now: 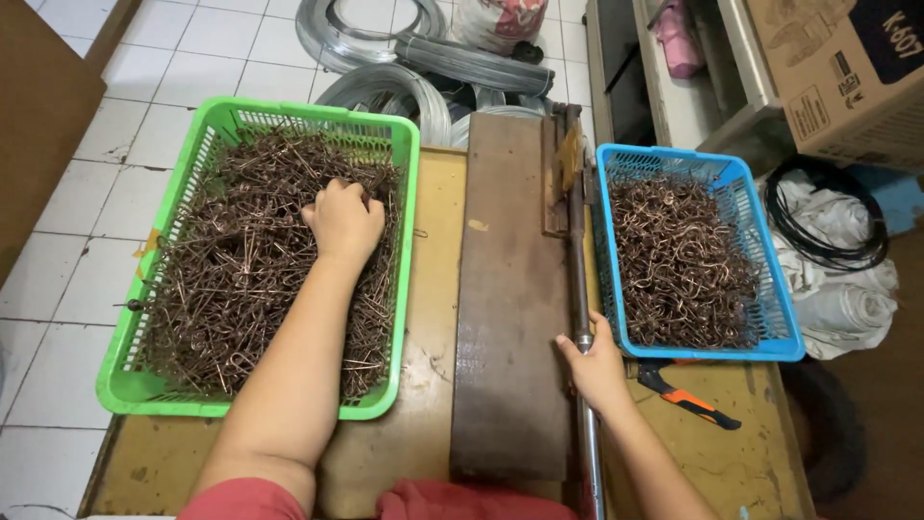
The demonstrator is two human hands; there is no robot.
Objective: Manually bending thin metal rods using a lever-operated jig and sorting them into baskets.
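Head view: left hand [343, 220] fingers buried in wire pieces [241, 289] — grip unclear; right hand [595, 364] clasps lever [580, 289].

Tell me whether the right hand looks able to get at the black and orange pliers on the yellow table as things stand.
Probably yes. The right hand grips the long metal lever rod, and the black and orange pliers lie on the yellow table just beside it, uncovered, with nothing between. It would have to let go of the rod.

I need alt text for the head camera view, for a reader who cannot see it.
A person's left hand digs into a green basket of bent copper-coloured wire pieces, while the right hand grips a metal lever bar beside a blue basket of curled wire hooks.
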